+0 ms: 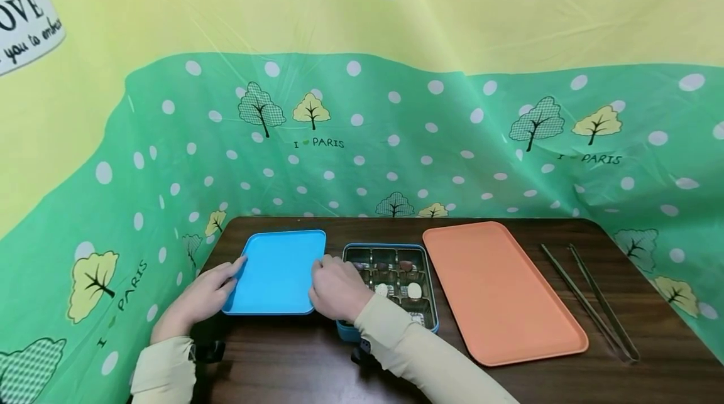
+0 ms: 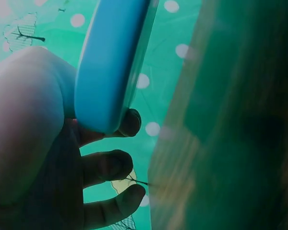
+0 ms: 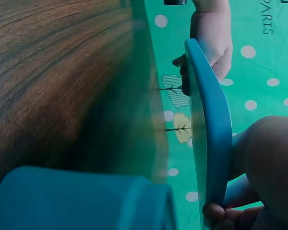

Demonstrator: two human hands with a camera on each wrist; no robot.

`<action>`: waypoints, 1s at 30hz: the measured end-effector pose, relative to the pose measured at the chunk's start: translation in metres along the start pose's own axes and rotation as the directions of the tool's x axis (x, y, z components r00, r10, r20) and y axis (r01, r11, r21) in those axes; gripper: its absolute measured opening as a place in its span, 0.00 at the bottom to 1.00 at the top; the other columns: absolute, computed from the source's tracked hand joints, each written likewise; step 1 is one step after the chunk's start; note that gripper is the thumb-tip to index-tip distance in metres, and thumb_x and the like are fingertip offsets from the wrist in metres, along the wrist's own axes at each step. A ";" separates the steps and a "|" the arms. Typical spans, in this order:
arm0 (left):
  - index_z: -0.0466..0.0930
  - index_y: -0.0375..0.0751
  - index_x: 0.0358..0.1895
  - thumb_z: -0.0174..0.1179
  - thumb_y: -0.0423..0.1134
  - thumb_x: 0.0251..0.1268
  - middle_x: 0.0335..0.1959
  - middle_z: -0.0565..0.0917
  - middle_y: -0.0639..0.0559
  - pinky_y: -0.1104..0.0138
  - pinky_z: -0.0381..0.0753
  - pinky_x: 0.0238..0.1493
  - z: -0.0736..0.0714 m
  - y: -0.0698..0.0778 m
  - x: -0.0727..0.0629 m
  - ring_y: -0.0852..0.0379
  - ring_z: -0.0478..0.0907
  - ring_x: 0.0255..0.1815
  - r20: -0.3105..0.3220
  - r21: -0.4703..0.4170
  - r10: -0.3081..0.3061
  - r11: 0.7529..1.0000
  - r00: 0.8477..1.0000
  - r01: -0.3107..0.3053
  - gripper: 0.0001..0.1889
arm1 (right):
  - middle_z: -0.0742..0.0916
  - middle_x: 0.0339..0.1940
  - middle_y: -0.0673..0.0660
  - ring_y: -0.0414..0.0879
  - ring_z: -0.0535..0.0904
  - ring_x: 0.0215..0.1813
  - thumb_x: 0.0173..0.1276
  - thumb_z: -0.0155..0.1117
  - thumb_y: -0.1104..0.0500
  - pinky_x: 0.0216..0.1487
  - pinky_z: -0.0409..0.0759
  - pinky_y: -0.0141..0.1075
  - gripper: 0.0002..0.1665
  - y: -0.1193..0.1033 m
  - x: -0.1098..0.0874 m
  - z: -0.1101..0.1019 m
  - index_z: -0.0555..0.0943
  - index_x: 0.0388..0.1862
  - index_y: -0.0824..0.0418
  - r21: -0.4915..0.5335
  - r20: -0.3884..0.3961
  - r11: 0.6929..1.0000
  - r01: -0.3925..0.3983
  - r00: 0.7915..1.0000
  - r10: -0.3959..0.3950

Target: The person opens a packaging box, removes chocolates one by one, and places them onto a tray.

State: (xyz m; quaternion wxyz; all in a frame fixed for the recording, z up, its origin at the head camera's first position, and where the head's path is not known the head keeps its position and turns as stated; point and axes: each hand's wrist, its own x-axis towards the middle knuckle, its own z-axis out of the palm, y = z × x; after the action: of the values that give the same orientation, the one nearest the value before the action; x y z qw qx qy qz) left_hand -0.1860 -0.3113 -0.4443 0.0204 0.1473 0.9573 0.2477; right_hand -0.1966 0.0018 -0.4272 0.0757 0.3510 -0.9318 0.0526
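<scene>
Both hands hold a flat, bright blue lid [image 1: 275, 273] level above the table, left of a blue box [image 1: 345, 331]. My left hand [image 1: 209, 291] grips its left edge; in the left wrist view a finger reaches under the lid [image 2: 108, 62] while other fingers hang loosely curled. My right hand [image 1: 339, 288] pinches the right edge, fingertips curled below the lid [image 3: 213, 110] in the right wrist view. The box has a dark divided insert with round white pieces [image 1: 415, 291] and dark reddish pieces [image 1: 405, 266] in some compartments. The right hand and forearm hide part of it.
An orange tray [image 1: 503, 297] lies right of the box. Long metal tongs [image 1: 602, 303] rest further right on the dark wooden table [image 1: 271, 360]. A green and yellow printed cloth [image 1: 362, 140] hangs behind and along the sides.
</scene>
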 end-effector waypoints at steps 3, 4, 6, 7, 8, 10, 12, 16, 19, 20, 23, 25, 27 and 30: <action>0.62 0.30 0.80 0.50 0.32 0.82 0.75 0.68 0.24 0.35 0.70 0.69 0.003 -0.005 0.000 0.26 0.67 0.74 0.012 0.039 -0.019 0.999 1.000 0.018 0.28 | 0.85 0.41 0.59 0.50 0.78 0.35 0.77 0.59 0.53 0.34 0.81 0.41 0.16 -0.006 0.006 0.006 0.86 0.49 0.64 -0.063 0.014 0.998 -0.011 1.000 0.012; 0.62 0.30 0.80 0.50 0.32 0.81 0.75 0.68 0.24 0.35 0.69 0.69 0.004 -0.007 0.001 0.26 0.67 0.74 0.016 0.047 -0.029 0.998 0.999 0.028 0.28 | 0.83 0.37 0.57 0.49 0.75 0.32 0.76 0.60 0.53 0.32 0.79 0.40 0.14 -0.008 0.007 0.008 0.85 0.42 0.62 -0.078 0.019 0.997 -0.014 1.000 0.016; 0.62 0.30 0.80 0.50 0.31 0.81 0.75 0.69 0.24 0.36 0.70 0.70 0.008 -0.010 0.001 0.26 0.67 0.74 0.023 0.071 -0.041 0.997 0.999 0.039 0.28 | 0.81 0.32 0.56 0.47 0.72 0.29 0.75 0.61 0.53 0.28 0.75 0.39 0.14 -0.011 0.009 0.011 0.82 0.31 0.58 -0.100 0.034 0.995 -0.017 0.999 0.020; 0.62 0.29 0.80 0.49 0.31 0.81 0.74 0.69 0.24 0.35 0.70 0.69 0.009 -0.012 0.001 0.26 0.67 0.74 0.029 0.085 -0.038 0.996 0.999 0.035 0.28 | 0.80 0.30 0.55 0.47 0.71 0.28 0.75 0.61 0.53 0.27 0.74 0.39 0.15 -0.012 0.010 0.012 0.80 0.26 0.56 -0.108 0.044 0.994 -0.018 0.999 0.023; 0.62 0.29 0.80 0.49 0.31 0.81 0.74 0.69 0.24 0.36 0.70 0.70 0.011 -0.013 0.001 0.26 0.67 0.74 0.033 0.089 -0.042 0.995 0.999 0.039 0.28 | 0.79 0.29 0.55 0.47 0.70 0.28 0.74 0.62 0.53 0.26 0.73 0.38 0.18 -0.014 0.010 0.013 0.78 0.22 0.54 -0.116 0.054 0.993 -0.021 0.998 0.027; 0.62 0.30 0.80 0.48 0.31 0.81 0.74 0.70 0.25 0.36 0.70 0.70 0.014 -0.016 0.002 0.27 0.68 0.74 0.040 0.099 -0.043 0.994 0.998 0.039 0.28 | 0.78 0.27 0.54 0.47 0.69 0.28 0.74 0.63 0.53 0.26 0.71 0.38 0.22 -0.016 0.012 0.014 0.74 0.17 0.52 -0.130 0.079 0.991 -0.027 0.996 0.037; 0.63 0.29 0.79 0.48 0.31 0.80 0.74 0.70 0.25 0.36 0.70 0.70 0.017 -0.017 0.004 0.27 0.68 0.74 0.046 0.106 -0.040 0.994 0.998 0.035 0.28 | 0.78 0.27 0.55 0.47 0.71 0.28 0.73 0.63 0.54 0.27 0.73 0.38 0.24 -0.018 0.013 0.015 0.73 0.15 0.52 -0.142 0.100 0.989 -0.032 0.994 0.047; 0.64 0.29 0.79 0.48 0.31 0.79 0.72 0.73 0.27 0.38 0.73 0.67 0.022 -0.019 0.006 0.30 0.72 0.71 0.053 0.131 -0.051 0.990 0.997 0.044 0.28 | 0.79 0.28 0.56 0.47 0.72 0.30 0.73 0.63 0.56 0.31 0.76 0.40 0.22 -0.021 0.016 0.019 0.76 0.16 0.52 -0.140 0.140 0.989 -0.044 0.988 0.064; 0.65 0.29 0.78 0.49 0.31 0.79 0.68 0.78 0.30 0.42 0.78 0.61 0.024 -0.021 0.007 0.36 0.78 0.62 0.062 0.154 -0.072 0.986 0.995 0.062 0.28 | 0.81 0.28 0.57 0.48 0.74 0.30 0.73 0.65 0.56 0.31 0.79 0.41 0.19 -0.024 0.017 0.022 0.81 0.18 0.54 -0.141 0.153 0.989 -0.047 0.986 0.069; 0.65 0.29 0.78 0.49 0.31 0.79 0.66 0.78 0.31 0.43 0.79 0.59 0.025 -0.021 0.008 0.38 0.79 0.59 0.066 0.160 -0.077 0.985 0.995 0.066 0.27 | 0.81 0.28 0.57 0.48 0.75 0.30 0.72 0.66 0.55 0.31 0.79 0.41 0.19 -0.026 0.017 0.023 0.82 0.19 0.54 -0.145 0.159 0.988 -0.049 0.985 0.072; 0.65 0.29 0.78 0.49 0.31 0.78 0.66 0.79 0.31 0.43 0.79 0.60 0.027 -0.022 0.007 0.38 0.79 0.59 0.075 0.168 -0.085 0.983 0.993 0.072 0.28 | 0.82 0.29 0.57 0.49 0.76 0.31 0.72 0.67 0.54 0.31 0.80 0.41 0.16 -0.029 0.016 0.026 0.84 0.22 0.55 -0.154 0.187 0.986 -0.057 0.979 0.086; 0.66 0.28 0.78 0.49 0.30 0.78 0.69 0.76 0.29 0.40 0.76 0.65 0.028 -0.022 0.007 0.33 0.77 0.66 0.080 0.165 -0.087 0.984 0.993 0.073 0.28 | 0.82 0.30 0.57 0.49 0.76 0.32 0.72 0.68 0.53 0.32 0.80 0.41 0.15 -0.031 0.017 0.028 0.86 0.25 0.55 -0.160 0.205 0.985 -0.065 0.974 0.098; 0.66 0.28 0.77 0.48 0.30 0.77 0.71 0.75 0.28 0.38 0.74 0.67 0.028 -0.022 0.007 0.30 0.73 0.71 0.087 0.166 -0.089 0.983 0.992 0.074 0.28 | 0.83 0.31 0.58 0.49 0.77 0.33 0.73 0.68 0.52 0.33 0.80 0.41 0.14 -0.033 0.017 0.030 0.87 0.27 0.56 -0.168 0.216 0.983 -0.070 0.971 0.106; 0.66 0.28 0.78 0.49 0.29 0.76 0.71 0.74 0.28 0.38 0.73 0.68 0.029 -0.022 0.007 0.30 0.72 0.72 0.095 0.174 -0.106 0.981 0.990 0.089 0.28 | 0.84 0.32 0.58 0.50 0.78 0.34 0.73 0.68 0.51 0.33 0.80 0.41 0.14 -0.034 0.018 0.032 0.89 0.29 0.56 -0.183 0.217 0.980 -0.074 0.970 0.113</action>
State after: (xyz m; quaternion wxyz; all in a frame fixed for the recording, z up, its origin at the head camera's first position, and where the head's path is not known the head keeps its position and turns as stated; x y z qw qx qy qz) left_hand -0.1953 -0.3137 -0.4803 0.0696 0.1140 0.9786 0.1564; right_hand -0.1906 -0.0402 -0.4542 -0.0032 0.3023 -0.9510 -0.0656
